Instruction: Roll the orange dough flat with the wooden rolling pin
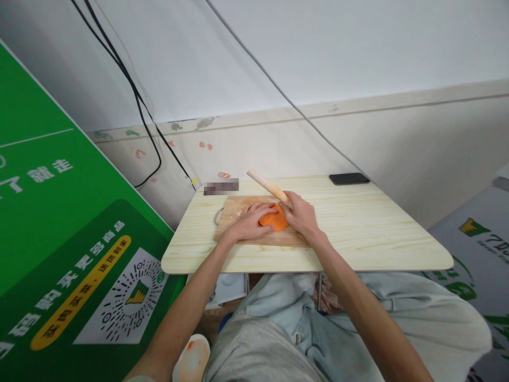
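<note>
A flat, rounded piece of orange dough (277, 218) lies on a wooden cutting board (254, 240) with whitish flour marks on its left part. My left hand (249, 222) grips the dough from the left, its fingers over the far side and its thumb at the near side. In my right hand (300, 213), closed around its lower end, is a wooden rolling pin (265, 184). The pin slants up to the far left, and its far part stands clear of the dough. My right fingers hide where its lower end meets the dough.
The board rests on a light wood-grain table (369, 228) against the wall. A black phone (349, 179) lies at the back right, a blurred-out item (221, 187) at the back left. A green printed panel (79, 212) stands to the left, and cables (135, 90) hang along the wall.
</note>
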Tool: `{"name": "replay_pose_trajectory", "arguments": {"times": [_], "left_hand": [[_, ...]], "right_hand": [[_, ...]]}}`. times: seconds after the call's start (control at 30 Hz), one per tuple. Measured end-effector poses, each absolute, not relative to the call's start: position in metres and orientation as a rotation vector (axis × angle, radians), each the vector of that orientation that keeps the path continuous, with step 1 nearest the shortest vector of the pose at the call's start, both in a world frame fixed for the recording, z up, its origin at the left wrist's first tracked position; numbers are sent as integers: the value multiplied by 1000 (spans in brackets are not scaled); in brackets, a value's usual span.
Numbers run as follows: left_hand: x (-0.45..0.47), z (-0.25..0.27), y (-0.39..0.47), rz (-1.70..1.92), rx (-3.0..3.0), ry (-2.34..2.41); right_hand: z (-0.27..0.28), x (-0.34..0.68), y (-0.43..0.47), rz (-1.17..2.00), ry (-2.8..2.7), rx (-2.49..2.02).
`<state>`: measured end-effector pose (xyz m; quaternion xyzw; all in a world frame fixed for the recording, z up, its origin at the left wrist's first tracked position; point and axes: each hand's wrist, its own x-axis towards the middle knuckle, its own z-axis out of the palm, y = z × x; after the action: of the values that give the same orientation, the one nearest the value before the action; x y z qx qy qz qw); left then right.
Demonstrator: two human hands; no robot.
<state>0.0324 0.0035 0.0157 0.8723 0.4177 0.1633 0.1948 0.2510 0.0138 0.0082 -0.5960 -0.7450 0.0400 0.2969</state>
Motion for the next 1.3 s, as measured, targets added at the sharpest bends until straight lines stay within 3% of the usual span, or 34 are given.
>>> {"name": "replay_pose_trajectory", "arguments": {"times": [1.3], "left_hand": [[41, 5, 8, 515, 2424, 1217]], "right_hand": [[6, 252, 15, 108, -1984, -1573]]}}
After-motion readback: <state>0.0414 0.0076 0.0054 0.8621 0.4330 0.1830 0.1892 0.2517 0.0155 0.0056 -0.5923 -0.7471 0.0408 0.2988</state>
